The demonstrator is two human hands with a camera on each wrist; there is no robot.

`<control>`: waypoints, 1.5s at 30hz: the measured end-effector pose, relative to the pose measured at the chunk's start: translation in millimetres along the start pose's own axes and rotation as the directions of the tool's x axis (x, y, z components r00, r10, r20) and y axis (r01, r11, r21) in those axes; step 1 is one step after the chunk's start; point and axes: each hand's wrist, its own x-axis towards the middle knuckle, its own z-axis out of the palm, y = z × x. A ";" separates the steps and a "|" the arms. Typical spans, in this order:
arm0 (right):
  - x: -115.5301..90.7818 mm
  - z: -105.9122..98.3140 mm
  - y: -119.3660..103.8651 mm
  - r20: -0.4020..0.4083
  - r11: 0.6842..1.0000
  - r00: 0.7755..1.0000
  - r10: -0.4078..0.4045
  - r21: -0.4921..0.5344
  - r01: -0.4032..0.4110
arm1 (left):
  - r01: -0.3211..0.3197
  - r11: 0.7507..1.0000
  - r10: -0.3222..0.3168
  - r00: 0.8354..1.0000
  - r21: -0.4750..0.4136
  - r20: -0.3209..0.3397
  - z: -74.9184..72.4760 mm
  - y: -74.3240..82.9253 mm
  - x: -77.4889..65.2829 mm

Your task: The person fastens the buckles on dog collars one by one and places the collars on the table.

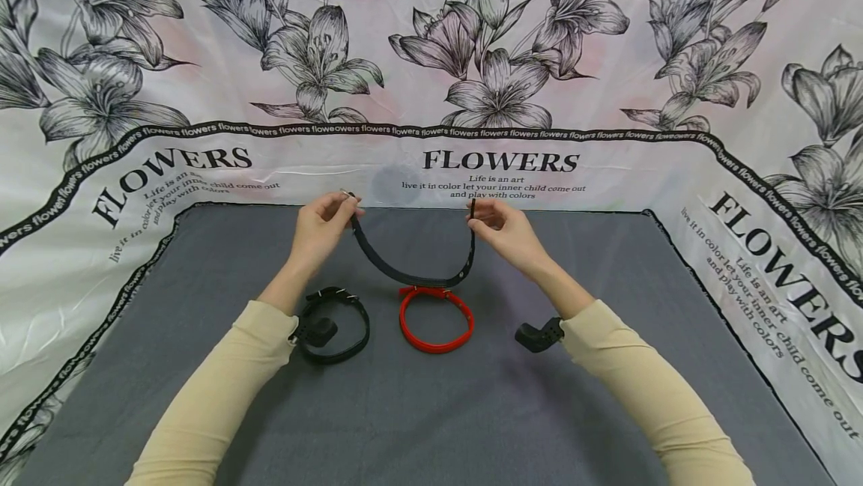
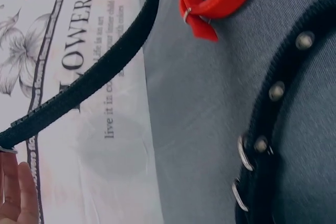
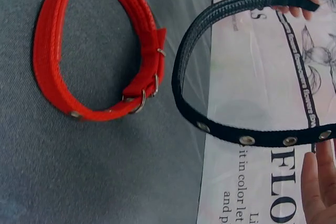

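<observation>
An unfastened dark collar [image 1: 404, 276] hangs in a U between the two hands, its middle sagging just behind the red collar. The left hand [image 1: 322, 228] pinches its buckle end, where a bit of metal shows. At the other end, the right hand [image 1: 507, 231] holds the upright tip between thumb and fingers. Metal eyelets dot the held collar [image 3: 226, 134] in the right wrist view. A red collar [image 1: 437, 349], buckled into a ring, lies on the grey cloth below. Left of it lies a black buckled collar [image 1: 332, 359], partly covered by the left wrist device.
A grey cloth [image 1: 431, 418] covers the table. White flower-printed fabric [image 1: 350, 164] with lettering rises at the back and sides. Dark wrist devices [image 1: 539, 335] stick out inward from both sleeves, over the cloth.
</observation>
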 end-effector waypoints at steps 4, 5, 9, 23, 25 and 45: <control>1.1 4.3 -2.9 -0.010 0.999 1.000 -0.019 0.030 0.019 | -0.012 0.999 0.013 1.000 -0.042 0.017 8.1 9.0 -0.6; 1.3 5.6 -3.9 -0.009 0.999 1.000 -0.023 0.030 0.023 | -0.017 0.999 0.018 1.000 -0.037 0.020 10.1 13.8 -1.7; 1.4 11.4 -7.5 0.013 0.999 0.999 -0.049 0.017 0.049 | -0.050 0.998 0.047 0.998 0.041 0.051 17.5 18.9 -3.1; -0.3 28.9 -14.5 0.077 0.992 0.991 -0.108 -0.061 0.112 | -0.160 0.968 0.123 0.974 0.195 0.188 40.4 19.0 -9.6; -0.2 30.7 -15.9 0.071 0.990 0.991 -0.117 -0.071 0.122 | -0.183 0.960 0.142 0.970 0.211 0.197 43.0 20.1 -10.9; -13.2 34.2 -42.2 0.097 0.983 0.985 -0.144 -0.100 0.153 | -0.306 0.912 0.214 0.923 0.274 0.319 52.9 22.0 -15.3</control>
